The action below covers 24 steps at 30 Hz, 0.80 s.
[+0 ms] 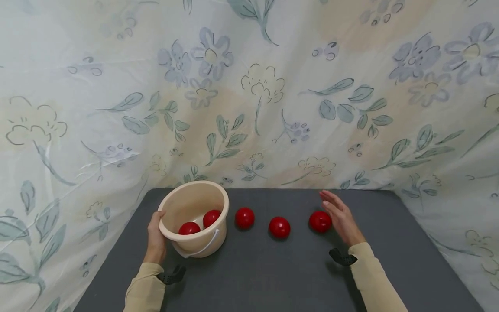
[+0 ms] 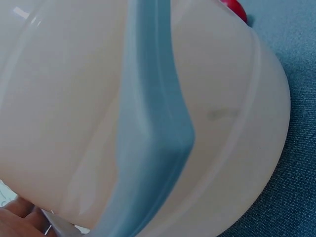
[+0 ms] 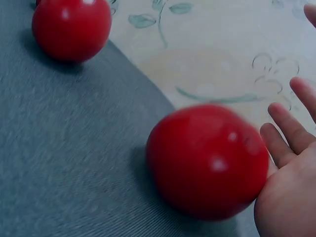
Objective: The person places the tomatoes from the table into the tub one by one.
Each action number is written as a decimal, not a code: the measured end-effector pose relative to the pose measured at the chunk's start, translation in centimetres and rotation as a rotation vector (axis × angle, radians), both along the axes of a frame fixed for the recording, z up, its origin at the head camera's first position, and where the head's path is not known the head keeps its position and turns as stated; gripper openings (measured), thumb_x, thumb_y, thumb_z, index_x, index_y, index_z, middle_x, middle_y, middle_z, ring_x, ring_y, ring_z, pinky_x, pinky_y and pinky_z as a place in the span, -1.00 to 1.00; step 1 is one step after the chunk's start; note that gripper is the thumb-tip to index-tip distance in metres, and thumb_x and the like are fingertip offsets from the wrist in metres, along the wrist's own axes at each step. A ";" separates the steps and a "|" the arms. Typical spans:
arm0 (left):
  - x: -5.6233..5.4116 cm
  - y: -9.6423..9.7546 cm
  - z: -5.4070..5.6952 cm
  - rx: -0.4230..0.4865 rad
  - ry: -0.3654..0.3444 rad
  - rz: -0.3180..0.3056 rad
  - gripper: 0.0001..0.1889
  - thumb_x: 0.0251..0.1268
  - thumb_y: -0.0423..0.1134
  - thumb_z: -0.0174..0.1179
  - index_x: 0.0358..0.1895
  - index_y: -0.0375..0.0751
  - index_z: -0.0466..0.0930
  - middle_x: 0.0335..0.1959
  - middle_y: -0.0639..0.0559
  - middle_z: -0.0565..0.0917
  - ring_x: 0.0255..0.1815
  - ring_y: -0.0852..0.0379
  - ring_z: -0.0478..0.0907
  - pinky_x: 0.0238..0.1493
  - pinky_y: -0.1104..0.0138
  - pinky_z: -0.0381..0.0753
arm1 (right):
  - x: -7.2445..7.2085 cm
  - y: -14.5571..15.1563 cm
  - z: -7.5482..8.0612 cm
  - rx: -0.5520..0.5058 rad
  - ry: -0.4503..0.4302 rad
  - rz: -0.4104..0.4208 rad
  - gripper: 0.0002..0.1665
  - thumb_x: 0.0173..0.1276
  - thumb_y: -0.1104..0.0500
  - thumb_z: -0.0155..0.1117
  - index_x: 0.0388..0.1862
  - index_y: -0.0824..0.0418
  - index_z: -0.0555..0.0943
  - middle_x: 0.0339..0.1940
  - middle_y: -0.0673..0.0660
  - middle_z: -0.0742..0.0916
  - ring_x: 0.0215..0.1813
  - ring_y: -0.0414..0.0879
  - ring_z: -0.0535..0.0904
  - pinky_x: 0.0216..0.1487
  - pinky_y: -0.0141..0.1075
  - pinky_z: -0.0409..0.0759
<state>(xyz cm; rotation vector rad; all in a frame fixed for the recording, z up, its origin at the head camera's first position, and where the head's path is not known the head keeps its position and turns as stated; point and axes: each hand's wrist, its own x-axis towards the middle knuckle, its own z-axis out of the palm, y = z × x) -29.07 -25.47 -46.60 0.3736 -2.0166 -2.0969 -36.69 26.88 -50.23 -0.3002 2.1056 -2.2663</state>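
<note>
A cream plastic bucket [image 1: 212, 240] stands at the left of the dark table, two shiny red apple-like fruits [image 1: 189, 228] inside it. My left hand [image 1: 156, 238] grips its left side at the rim; in the left wrist view the bucket wall [image 2: 217, 74] and pale handle [image 2: 155, 108] hide most of the fingers. At the right, my right hand [image 1: 342, 219] has its fingers extended beside a red fruit [image 1: 319, 222]. The right wrist view shows that fruit [image 3: 207, 163] right at the edge of the palm [image 3: 291, 197], with no fingers curled round it.
Two more red fruits, one [image 1: 279, 227] near the middle and another [image 1: 244, 218] close to the bucket's right side, lie on the grey table [image 1: 265, 277]. A flowered cloth [image 1: 273, 130] hangs behind the table's back edge and along its sides.
</note>
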 end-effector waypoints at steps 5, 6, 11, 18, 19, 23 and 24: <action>-0.1 0.0 -0.1 0.006 -0.007 0.008 -0.28 0.50 0.23 -0.41 0.57 -0.06 0.17 0.53 -0.03 0.25 0.48 0.05 0.21 0.60 0.06 0.00 | 0.2 -0.1 -1.5 0.127 -0.049 -0.057 -0.26 0.56 -0.10 0.11 0.60 0.10 0.19 0.62 0.18 0.27 0.51 -0.20 0.22 0.44 -0.37 0.21; -0.1 0.1 -0.1 0.007 -0.009 0.009 -0.28 0.50 0.23 -0.41 0.57 -0.05 0.17 0.53 -0.02 0.26 0.48 0.05 0.21 0.60 0.07 0.00 | 0.2 -0.1 -1.8 0.163 -0.052 -0.068 -0.24 0.55 -0.13 0.12 0.59 0.10 0.20 0.61 0.19 0.29 0.50 -0.19 0.24 0.37 -0.45 0.26; 0.0 0.1 0.0 0.008 -0.005 -0.002 -0.29 0.51 0.22 -0.43 0.58 -0.05 0.15 0.54 -0.02 0.24 0.48 0.06 0.20 0.59 0.07 0.00 | 0.6 -0.1 -2.9 0.328 -0.039 -0.116 -0.17 0.49 -0.19 0.20 0.58 0.13 0.23 0.57 0.14 0.39 0.51 -0.02 0.30 0.25 -0.46 0.37; -0.2 0.3 0.2 0.019 0.014 -0.006 -0.30 0.51 0.18 -0.44 0.58 -0.04 0.15 0.51 -0.01 0.24 0.45 0.09 0.21 0.56 0.11 0.02 | 0.9 0.2 -3.3 0.357 -0.017 -0.132 -0.16 0.46 -0.15 0.26 0.57 0.13 0.24 0.57 0.15 0.39 0.58 0.07 0.23 0.21 -0.52 0.35; -0.2 0.3 0.2 0.020 0.013 -0.005 -0.30 0.51 0.19 -0.44 0.58 -0.04 0.15 0.51 -0.01 0.24 0.45 0.09 0.21 0.56 0.11 0.02 | 1.0 0.2 -3.3 0.362 -0.019 -0.133 -0.16 0.45 -0.16 0.27 0.57 0.13 0.24 0.57 0.15 0.39 0.59 0.07 0.22 0.20 -0.54 0.35; -0.1 0.3 0.1 0.011 0.005 -0.002 -0.29 0.50 0.21 -0.44 0.58 -0.04 0.14 0.51 -0.02 0.24 0.45 0.08 0.21 0.57 0.08 0.02 | 1.1 0.2 -3.6 0.371 -0.033 -0.135 -0.13 0.43 -0.17 0.28 0.58 0.12 0.23 0.57 0.15 0.38 0.58 0.07 0.22 0.16 -0.58 0.35; 0.0 0.3 0.1 0.010 0.003 -0.001 -0.29 0.50 0.21 -0.44 0.58 -0.04 0.14 0.51 -0.03 0.24 0.45 0.08 0.21 0.57 0.08 0.02 | 1.1 0.2 -3.7 0.373 -0.036 -0.136 -0.12 0.43 -0.17 0.28 0.58 0.11 0.23 0.57 0.15 0.38 0.57 0.06 0.23 0.15 -0.60 0.34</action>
